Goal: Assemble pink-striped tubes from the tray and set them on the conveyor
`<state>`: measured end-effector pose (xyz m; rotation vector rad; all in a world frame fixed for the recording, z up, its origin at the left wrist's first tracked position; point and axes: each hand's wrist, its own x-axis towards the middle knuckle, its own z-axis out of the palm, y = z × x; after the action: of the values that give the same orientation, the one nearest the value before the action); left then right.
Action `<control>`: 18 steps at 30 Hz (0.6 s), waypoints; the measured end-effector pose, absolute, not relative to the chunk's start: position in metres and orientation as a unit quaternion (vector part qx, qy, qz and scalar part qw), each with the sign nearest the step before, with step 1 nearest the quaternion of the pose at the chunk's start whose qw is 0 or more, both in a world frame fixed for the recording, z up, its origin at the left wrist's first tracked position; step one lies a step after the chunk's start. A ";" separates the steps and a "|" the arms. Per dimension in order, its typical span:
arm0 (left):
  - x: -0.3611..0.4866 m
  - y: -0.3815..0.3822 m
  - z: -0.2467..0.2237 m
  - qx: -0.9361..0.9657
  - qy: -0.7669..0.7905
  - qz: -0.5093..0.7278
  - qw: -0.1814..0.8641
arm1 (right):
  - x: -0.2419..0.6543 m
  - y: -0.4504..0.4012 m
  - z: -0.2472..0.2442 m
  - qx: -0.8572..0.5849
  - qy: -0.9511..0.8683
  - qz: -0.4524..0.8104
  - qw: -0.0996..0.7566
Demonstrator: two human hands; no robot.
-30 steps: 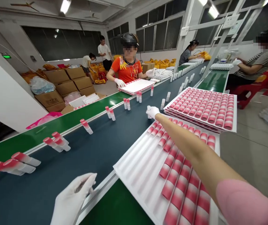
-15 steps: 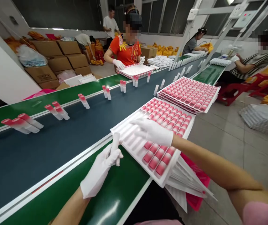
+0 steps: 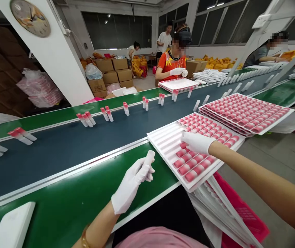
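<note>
The dark conveyor belt [image 3: 85,148] is bordered by a green counter [image 3: 85,193] on the near side, and a co-worker [image 3: 170,63] in an orange top is seen across it. At the right, a stack of trays [image 3: 288,113], the top one filled, is set beside a partly filled tray [image 3: 166,146], whose left grooves are bare. Part of that tray is hidden by the gloved right hand [image 3: 197,142], which is bent over it; whether anything is gripped there cannot be told. In the gloved left hand [image 3: 132,184], a white tube [image 3: 150,158] is held between thumb and fingers, tilted above the green counter, just left of the tray. In the tray, pink-and-white tubes [image 3: 197,172] are laid end to end in rows, while along the belt pink-topped tubes [image 3: 108,113] are stood in small groups
</note>
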<state>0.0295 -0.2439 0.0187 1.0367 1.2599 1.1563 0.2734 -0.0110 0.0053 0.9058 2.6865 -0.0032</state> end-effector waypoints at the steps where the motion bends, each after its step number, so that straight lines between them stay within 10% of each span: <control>1: 0.031 -0.247 0.018 0.437 0.539 0.490 0.529 | 0.273 -0.011 0.007 0.320 0.933 -0.002 0.163; 18: 0.045 -0.250 -0.011 0.392 0.606 0.472 0.506 | 0.242 -0.037 0.013 0.384 0.903 -0.013 0.192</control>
<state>0.0446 -0.2495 -0.0108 0.9451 1.4612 1.1391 0.2418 -0.0368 0.0130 1.0767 2.5353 -0.0361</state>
